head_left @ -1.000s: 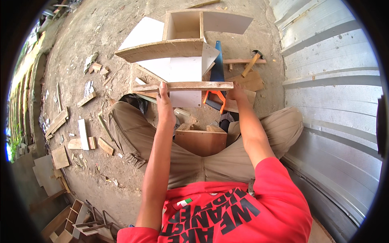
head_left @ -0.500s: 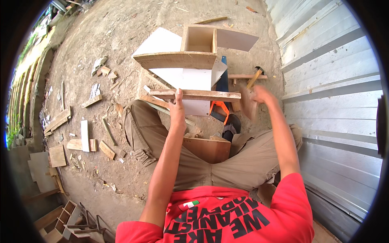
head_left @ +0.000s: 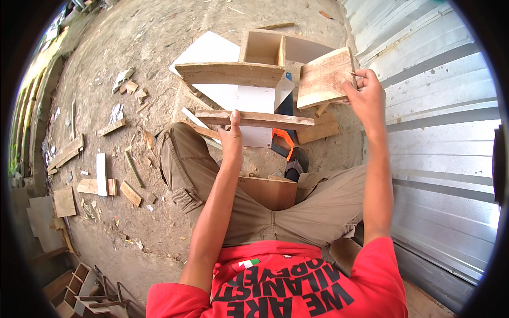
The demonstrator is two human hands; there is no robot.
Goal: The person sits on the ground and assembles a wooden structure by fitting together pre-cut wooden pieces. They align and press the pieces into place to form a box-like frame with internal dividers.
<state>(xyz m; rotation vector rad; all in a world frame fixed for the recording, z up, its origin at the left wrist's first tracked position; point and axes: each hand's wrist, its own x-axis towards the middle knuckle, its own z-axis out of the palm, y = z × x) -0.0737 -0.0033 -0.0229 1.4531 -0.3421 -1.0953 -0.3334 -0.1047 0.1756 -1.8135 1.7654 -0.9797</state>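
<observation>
Head view: left hand closed on long plank, thumb against near side, fingers mostly hidden; plank crosses middle of scene, near side of wooden box with white panels; right hand pinching right edge of short board, raised at far right, its grip on underside hard to make out; saw partly covered by plank, orange handle showing; scraps at left floor; wooden furniture at near left cut off.

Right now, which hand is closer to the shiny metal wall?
Right: the right hand holds a wooden board to the left of the metal wall; the left hand, gripping a plank, is farther left.
</observation>
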